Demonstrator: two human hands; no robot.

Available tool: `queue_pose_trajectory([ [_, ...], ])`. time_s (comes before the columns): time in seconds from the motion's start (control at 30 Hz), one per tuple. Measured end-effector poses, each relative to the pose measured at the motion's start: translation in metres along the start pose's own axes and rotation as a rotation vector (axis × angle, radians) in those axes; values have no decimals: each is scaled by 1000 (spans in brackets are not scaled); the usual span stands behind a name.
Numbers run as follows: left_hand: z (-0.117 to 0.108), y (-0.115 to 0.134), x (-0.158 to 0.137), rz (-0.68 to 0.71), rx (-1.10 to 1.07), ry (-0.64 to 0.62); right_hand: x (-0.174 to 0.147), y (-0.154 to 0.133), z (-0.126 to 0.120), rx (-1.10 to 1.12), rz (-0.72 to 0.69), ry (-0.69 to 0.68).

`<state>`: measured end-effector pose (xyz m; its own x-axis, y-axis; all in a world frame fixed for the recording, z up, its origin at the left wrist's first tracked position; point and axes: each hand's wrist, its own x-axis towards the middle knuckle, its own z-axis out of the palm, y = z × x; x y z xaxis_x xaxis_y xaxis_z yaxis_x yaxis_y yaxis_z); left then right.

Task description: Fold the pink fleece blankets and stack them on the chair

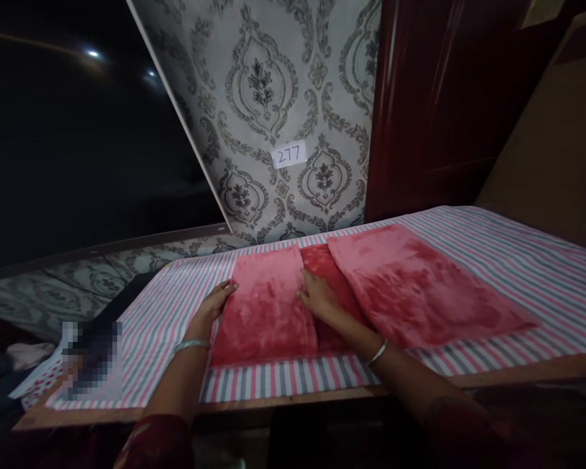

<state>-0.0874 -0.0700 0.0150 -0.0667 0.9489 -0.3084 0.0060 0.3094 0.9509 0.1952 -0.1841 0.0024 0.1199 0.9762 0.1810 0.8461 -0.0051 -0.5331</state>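
Note:
A red and pink plush cloth (268,306), which looks like a towel, lies on a striped cloth. Both its ends are folded inward; the right folded part (420,286) is the larger. A darker red strip (329,293) shows between the two folded parts. My left hand (219,296) rests against the left fold's outer edge, fingers stretched out. On the inner edge of that left part lies my right hand (317,296), its fingers apart and touching the plush. The undersides of both hands are hidden.
The striped cloth (151,326) covers a table with a wooden front edge (332,396). A large dark screen (92,143) stands at the left. Patterned wallpaper bears a paper label (289,154) reading 277. Dark red wood panelling (430,111) rises behind, and fabrics (34,358) lie at the lower left.

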Motion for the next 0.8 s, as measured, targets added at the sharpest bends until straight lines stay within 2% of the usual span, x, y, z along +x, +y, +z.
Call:
queue_pose_trajectory([
  [0.1, 4, 0, -2, 3, 29, -7, 10, -1, 6, -20, 18, -39],
  [0.2, 8, 4, -9, 14, 36, -15, 14, -4, 14, 62, -13, -31],
  [0.3, 10, 6, -16, 22, 43, -42, 16, -1, 16, 145, -43, 37],
  [0.4, 9, 5, -18, 33, 59, -73, 14, 6, 18, 211, -8, 94],
  [0.53, 9, 1, -18, 45, 45, -74, 18, 15, 23, 212, 45, 28],
  [0.8, 8, -9, -30, 86, -37, -120, 71, 14, 18, 238, 60, 7],
])
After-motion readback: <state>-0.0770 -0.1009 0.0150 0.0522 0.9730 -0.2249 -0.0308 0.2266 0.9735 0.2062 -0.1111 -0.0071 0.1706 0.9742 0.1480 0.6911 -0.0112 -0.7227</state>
